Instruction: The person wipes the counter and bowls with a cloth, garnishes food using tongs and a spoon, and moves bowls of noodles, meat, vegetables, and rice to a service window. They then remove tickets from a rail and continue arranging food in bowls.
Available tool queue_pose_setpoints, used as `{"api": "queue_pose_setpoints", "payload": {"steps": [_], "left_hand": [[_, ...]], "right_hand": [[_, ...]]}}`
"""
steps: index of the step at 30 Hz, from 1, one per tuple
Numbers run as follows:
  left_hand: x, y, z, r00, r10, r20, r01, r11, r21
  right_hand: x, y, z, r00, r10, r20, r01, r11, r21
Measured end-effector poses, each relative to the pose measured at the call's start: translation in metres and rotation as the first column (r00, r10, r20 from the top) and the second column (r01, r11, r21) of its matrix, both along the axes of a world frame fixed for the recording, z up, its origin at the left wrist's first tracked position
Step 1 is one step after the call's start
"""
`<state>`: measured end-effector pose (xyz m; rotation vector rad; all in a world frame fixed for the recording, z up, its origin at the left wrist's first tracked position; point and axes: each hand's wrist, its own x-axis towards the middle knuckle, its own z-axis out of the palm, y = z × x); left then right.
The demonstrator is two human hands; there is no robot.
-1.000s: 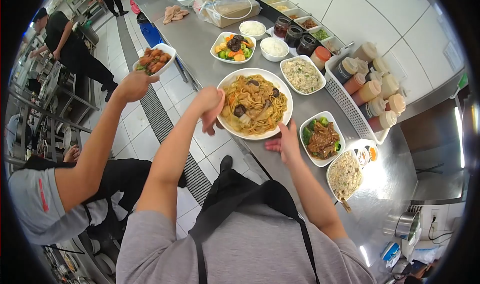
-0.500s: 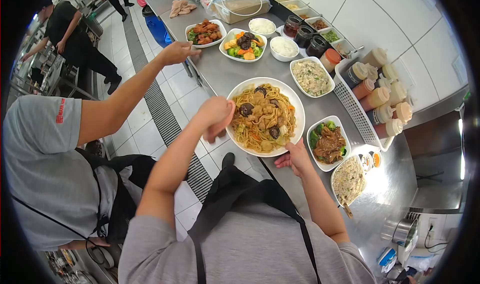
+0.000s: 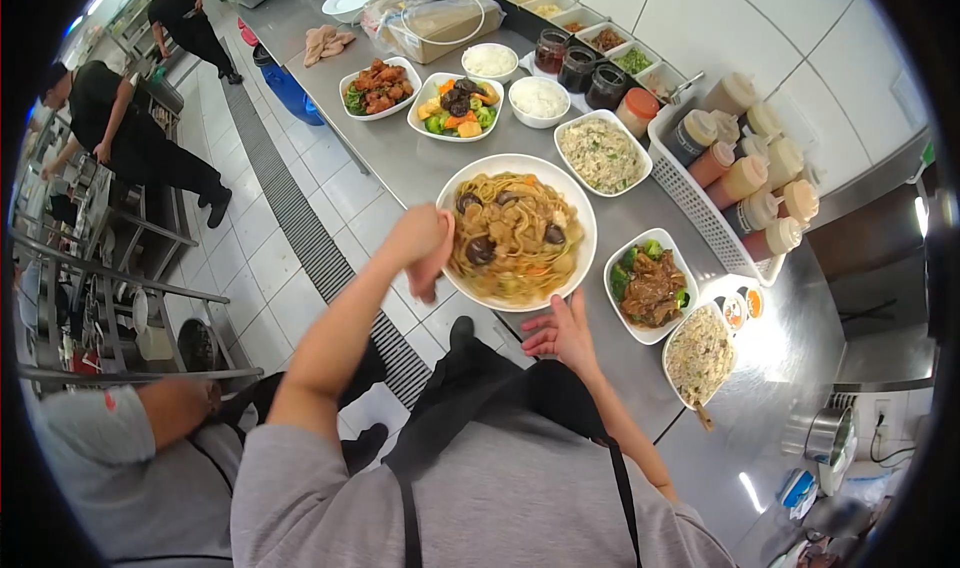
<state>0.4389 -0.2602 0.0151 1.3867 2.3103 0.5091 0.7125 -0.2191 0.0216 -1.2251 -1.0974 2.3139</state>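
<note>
A round white plate (image 3: 590, 213) of noodles with mushrooms (image 3: 515, 223) is in front of me, at the edge of the steel counter. My left hand (image 3: 424, 248) is closed on its left rim, with the thumb side against the plate. Below the plate's lower right rim, my right hand (image 3: 562, 336) is open with fingers spread, its fingertips right at the rim. To the right of the plate lies a square dish of meat and broccoli (image 3: 650, 286), with a dish of fried rice (image 3: 698, 356) and its spoon beside it.
Farther along the counter (image 3: 400, 173) are fried chicken (image 3: 382, 88), mixed vegetables (image 3: 458, 106), rice bowls (image 3: 538, 102) and more fried rice (image 3: 602, 153). A basket of sauce bottles (image 3: 705, 203) lines the wall. A co-worker's sleeve (image 3: 95, 420) is close on my left.
The noodle plate has turned counterclockwise and sits slightly further left in view. My right hand's fingers have spread. The co-worker's outstretched arm has withdrawn from beside the chicken dish.
</note>
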Motion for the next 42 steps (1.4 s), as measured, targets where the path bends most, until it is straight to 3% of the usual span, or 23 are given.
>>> {"api": "queue_pose_setpoints", "payload": {"steps": [4,6,8,9,11,12,14,15,17,20,21,23,24,26,28,30,32,34,35,36,38,40,42], "left_hand": [[0.063,-0.038,-0.005,0.956,0.263,0.128,-0.276,0.956,0.099],[0.064,-0.042,-0.001,0.922,0.338,0.189,-0.367,0.919,0.146],[0.039,-0.031,0.002,0.975,0.192,0.108,-0.201,0.976,0.08],[0.025,-0.021,0.006,0.975,0.195,0.107,-0.205,0.975,0.083],[0.001,0.003,0.019,0.998,-0.058,-0.019,0.056,0.995,-0.079],[-0.006,0.013,0.025,0.998,-0.063,-0.017,0.062,0.995,-0.076],[-0.015,0.035,0.039,0.935,-0.329,-0.13,0.321,0.943,-0.085],[-0.022,0.05,0.036,0.932,-0.339,-0.126,0.331,0.94,-0.081],[-0.035,0.079,0.034,0.8,-0.583,-0.142,0.564,0.812,-0.153],[-0.038,0.104,0.033,0.75,-0.635,-0.183,0.583,0.766,-0.272],[-0.037,0.105,0.032,0.738,-0.652,-0.177,0.6,0.753,-0.272],[-0.041,0.104,0.034,0.833,-0.517,-0.197,0.508,0.856,-0.097],[-0.044,0.103,0.034,0.824,-0.531,-0.198,0.523,0.847,-0.097],[-0.046,0.092,0.029,0.895,-0.428,-0.123,0.408,0.899,-0.161],[-0.048,0.076,0.011,0.922,-0.375,-0.095,0.358,0.92,-0.16],[-0.048,0.048,-0.009,0.951,-0.308,0.023,0.308,0.951,-0.003],[-0.039,0.024,0.0,0.963,-0.243,0.115,0.249,0.968,-0.034],[-0.036,0.014,0.008,0.971,-0.193,0.144,0.204,0.977,-0.064],[-0.038,0.013,0.009,0.977,-0.13,0.168,0.148,0.984,-0.101],[-0.043,0.017,0.009,0.974,-0.144,0.174,0.163,0.982,-0.099],[-0.064,0.041,0.014,0.946,-0.221,0.235,0.234,0.972,-0.029],[-0.078,0.053,0.006,0.92,-0.265,0.288,0.268,0.963,0.029],[-0.082,0.053,0.0,0.883,-0.276,0.378,0.255,0.961,0.105]], "right_hand": [[-0.005,0.008,-0.012,0.992,-0.12,0.024,0.115,0.981,0.158],[0.0,0.021,-0.009,0.982,0.0,0.189,-0.053,0.961,0.273],[0.002,0.026,-0.008,0.981,0.02,0.193,-0.069,0.966,0.249],[0.002,0.03,-0.007,0.975,0.054,0.216,-0.11,0.96,0.258],[-0.001,0.033,0.004,0.964,0.092,0.248,-0.164,0.943,0.291],[-0.001,0.036,0.006,0.964,0.086,0.25,-0.16,0.943,0.293],[0.0,0.045,0.008,0.934,0.18,0.309,-0.284,0.898,0.337],[0.001,0.047,0.011,0.934,0.169,0.314,-0.276,0.9,0.338],[-0.002,0.052,0.017,0.919,0.215,0.33,-0.33,0.879,0.345],[-0.009,0.065,0.01,0.89,0.211,0.404,-0.351,0.882,0.313],[-0.011,0.063,0.009,0.892,0.194,0.408,-0.334,0.891,0.308],[-0.023,0.059,0.01,0.966,-0.011,0.26,-0.075,0.945,0.319],[-0.027,0.055,0.007,0.965,-0.028,0.259,-0.059,0.946,0.32],[-0.025,0.034,0.0,0.939,-0.274,0.207,0.204,0.93,0.307],[-0.025,0.015,0.002,0.934,-0.271,0.232,0.19,0.929,0.318],[-0.037,0.001,0.009,0.915,-0.325,0.241,0.199,0.88,0.43],[-0.04,0.012,0.008,0.896,-0.382,0.225,0.26,0.864,0.431],[-0.044,0.033,0.024,0.873,-0.242,0.424,0.017,0.883,0.469],[-0.046,0.04,0.025,0.871,-0.258,0.418,-0.042,0.809,0.586],[-0.048,0.046,0.024,0.865,-0.27,0.423,-0.034,0.81,0.586],[-0.055,0.068,0.029,0.829,-0.133,0.544,-0.235,0.799,0.553],[-0.06,0.088,0.042,0.757,-0.163,0.633,-0.334,0.736,0.588],[-0.057,0.12,0.032,0.52,-0.197,0.831,-0.808,0.203,0.553]]}}
